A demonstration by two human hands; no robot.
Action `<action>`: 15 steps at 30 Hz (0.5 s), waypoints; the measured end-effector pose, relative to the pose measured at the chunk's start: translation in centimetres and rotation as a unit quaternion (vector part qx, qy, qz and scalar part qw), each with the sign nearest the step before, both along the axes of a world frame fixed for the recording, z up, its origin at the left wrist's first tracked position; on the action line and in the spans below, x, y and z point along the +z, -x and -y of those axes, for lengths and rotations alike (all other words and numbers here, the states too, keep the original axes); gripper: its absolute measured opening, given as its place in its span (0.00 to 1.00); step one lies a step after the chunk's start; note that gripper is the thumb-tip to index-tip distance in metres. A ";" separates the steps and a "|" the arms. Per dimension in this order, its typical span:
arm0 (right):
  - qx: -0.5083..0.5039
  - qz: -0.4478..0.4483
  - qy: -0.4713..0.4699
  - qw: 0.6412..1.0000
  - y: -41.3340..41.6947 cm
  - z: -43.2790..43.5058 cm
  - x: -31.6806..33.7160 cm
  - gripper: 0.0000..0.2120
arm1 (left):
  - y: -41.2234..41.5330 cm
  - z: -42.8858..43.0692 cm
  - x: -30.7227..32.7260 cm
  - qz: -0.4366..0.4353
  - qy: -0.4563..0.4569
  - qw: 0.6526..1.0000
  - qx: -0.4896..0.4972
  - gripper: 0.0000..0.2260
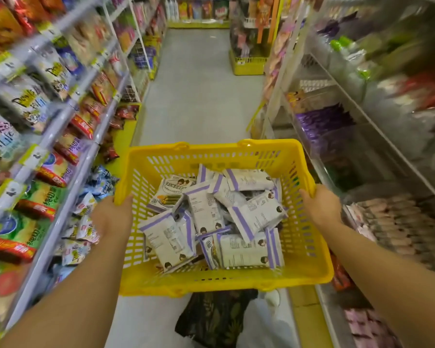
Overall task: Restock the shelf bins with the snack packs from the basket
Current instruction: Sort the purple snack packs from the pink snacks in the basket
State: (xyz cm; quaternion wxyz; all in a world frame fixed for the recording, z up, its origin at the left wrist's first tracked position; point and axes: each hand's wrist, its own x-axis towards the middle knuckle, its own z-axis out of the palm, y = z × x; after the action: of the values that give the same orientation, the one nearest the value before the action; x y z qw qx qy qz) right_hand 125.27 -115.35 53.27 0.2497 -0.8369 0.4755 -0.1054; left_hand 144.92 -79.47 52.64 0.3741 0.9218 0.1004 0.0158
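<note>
Head view: left grip [112, 217], right grip [320, 205] curled round basket [211, 147] rims; tilt could spill loose snack packs [256, 214] onto floor [199, 96].

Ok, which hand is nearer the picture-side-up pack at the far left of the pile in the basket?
Left. The left hand grips the rim of the basket just left of that face-up pack; the right hand grips the opposite rim, far across the basket from it.
</note>
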 end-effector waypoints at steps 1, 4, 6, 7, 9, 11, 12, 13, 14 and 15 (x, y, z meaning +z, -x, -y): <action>0.000 -0.005 -0.002 1.000 -1.0 1.3 -0.5 0.15 | -0.8 1.2 -0.3 -0.005 -0.009 1.000 0.001 0.20; 0.016 -0.014 -0.025 0.999 -4.0 5.5 -1.5 0.16 | -2.7 5.2 -1.3 -0.027 -0.038 0.999 0.020 0.24; 0.029 -0.025 -0.035 0.999 -5.9 8.5 -1.7 0.16 | -3.7 7.9 -2.0 -0.038 -0.056 0.997 0.037 0.24; 0.038 -0.029 -0.035 0.998 -6.8 9.8 -1.8 0.17 | -4.1 9.1 -2.3 -0.039 -0.057 0.996 0.048 0.24; 0.049 -0.034 -0.032 0.998 -8.5 12.4 -1.8 0.17 | -4.9 11.5 -2.7 -0.039 -0.056 0.996 0.063 0.25; 0.047 -0.037 -0.038 0.998 -10.0 14.5 -1.8 0.17 | -6.0 13.4 -3.0 -0.041 -0.051 0.995 0.072 0.26; 0.045 -0.038 -0.041 0.997 -10.8 15.4 -1.9 0.17 | -6.7 14.2 -3.2 -0.042 -0.048 0.995 0.074 0.27; 0.043 -0.041 -0.042 0.997 -11.6 16.2 -1.9 0.17 | -7.3 14.9 -3.3 -0.045 -0.045 0.995 0.073 0.27; 0.043 -0.044 -0.041 0.997 -12.5 17.0 -2.0 0.17 | -8.1 15.6 -3.5 -0.048 -0.045 0.995 0.072 0.27; 0.045 -0.048 -0.041 0.997 -13.3 17.6 -2.2 0.17 | -8.9 16.1 -3.7 -0.053 -0.046 0.995 0.071 0.27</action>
State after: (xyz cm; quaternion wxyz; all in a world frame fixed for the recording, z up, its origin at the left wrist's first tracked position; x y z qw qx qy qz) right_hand 138.57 -132.99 51.06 0.2654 -0.8506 0.4526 -0.0345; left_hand 153.81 -95.60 48.93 0.3232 0.9282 0.1842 -0.0016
